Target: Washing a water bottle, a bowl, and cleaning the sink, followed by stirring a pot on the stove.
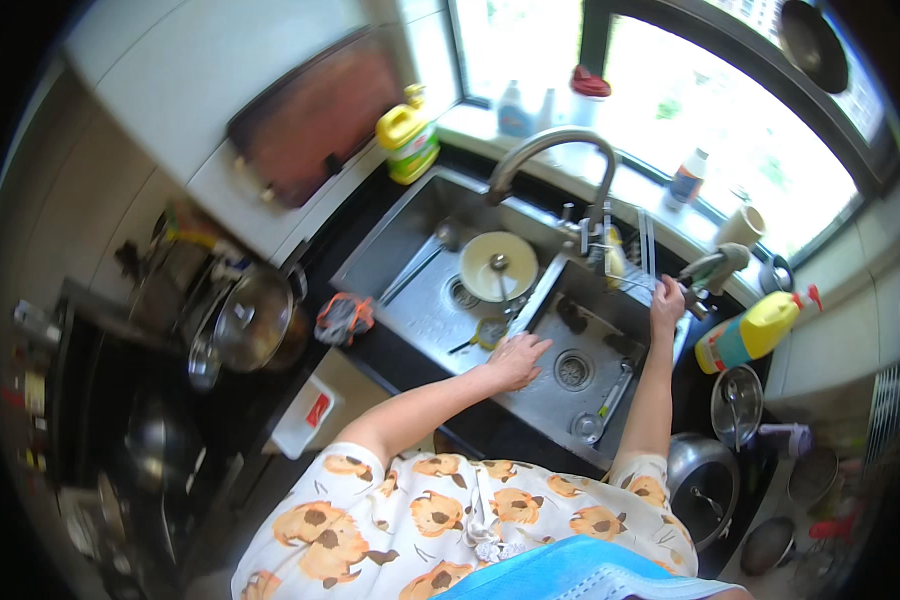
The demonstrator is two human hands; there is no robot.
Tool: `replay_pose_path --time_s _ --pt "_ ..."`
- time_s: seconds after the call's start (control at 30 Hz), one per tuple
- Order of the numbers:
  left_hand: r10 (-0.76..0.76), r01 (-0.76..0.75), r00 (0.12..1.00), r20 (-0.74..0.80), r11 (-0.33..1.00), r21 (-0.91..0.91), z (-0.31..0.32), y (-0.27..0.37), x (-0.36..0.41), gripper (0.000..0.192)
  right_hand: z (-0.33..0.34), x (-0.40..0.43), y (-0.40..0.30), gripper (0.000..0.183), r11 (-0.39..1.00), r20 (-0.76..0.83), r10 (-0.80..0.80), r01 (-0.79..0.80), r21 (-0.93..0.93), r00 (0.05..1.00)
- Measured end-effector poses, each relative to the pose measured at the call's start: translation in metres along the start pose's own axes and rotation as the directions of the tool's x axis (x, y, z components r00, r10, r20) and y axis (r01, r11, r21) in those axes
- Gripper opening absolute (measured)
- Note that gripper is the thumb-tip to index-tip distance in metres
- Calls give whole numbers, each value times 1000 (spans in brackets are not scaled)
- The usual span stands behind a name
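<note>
My left hand (517, 361) is over the near end of the divider of a double stainless steel sink (427, 206), fingers apart and holding nothing. A cream bowl (511, 259) with a metal ladle (499, 262) stands in the left basin, near a small yellow-rimmed strainer (489, 332). My right hand (667, 298) is at the right basin's back corner, its fingers closed at the edge of a wire rack (634, 274); whether they grip it is unclear. A brush with a clear round head (587, 427) lies in the right basin. The curved faucet (562, 139) rises behind the divider.
A yellow spray bottle (746, 330), a glass lid (736, 405) and a metal pot (701, 487) are at the right. A yellow detergent jug (409, 146) stands behind the left basin. A steel scourer with orange cord (343, 319) and a lidded pot (255, 319) are at the left.
</note>
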State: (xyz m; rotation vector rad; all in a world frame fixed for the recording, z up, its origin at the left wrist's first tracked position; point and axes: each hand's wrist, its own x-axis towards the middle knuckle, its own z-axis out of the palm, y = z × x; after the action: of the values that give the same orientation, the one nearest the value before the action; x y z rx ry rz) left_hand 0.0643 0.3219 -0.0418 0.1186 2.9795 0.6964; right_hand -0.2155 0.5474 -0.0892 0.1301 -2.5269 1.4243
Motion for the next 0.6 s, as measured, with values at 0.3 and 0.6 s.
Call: replay_pose_path --time_s 0.3,0.6 --pt "25 -21 1000 8 941 -339 -36 14 -74 44 -65 -141 -141 35 923 790 -10 -299 243 613" --pt "-163 171 970 -181 985 32 -59 -8 -260 36 -45 -200 -117 26 955 362 -205 266 -128 909"
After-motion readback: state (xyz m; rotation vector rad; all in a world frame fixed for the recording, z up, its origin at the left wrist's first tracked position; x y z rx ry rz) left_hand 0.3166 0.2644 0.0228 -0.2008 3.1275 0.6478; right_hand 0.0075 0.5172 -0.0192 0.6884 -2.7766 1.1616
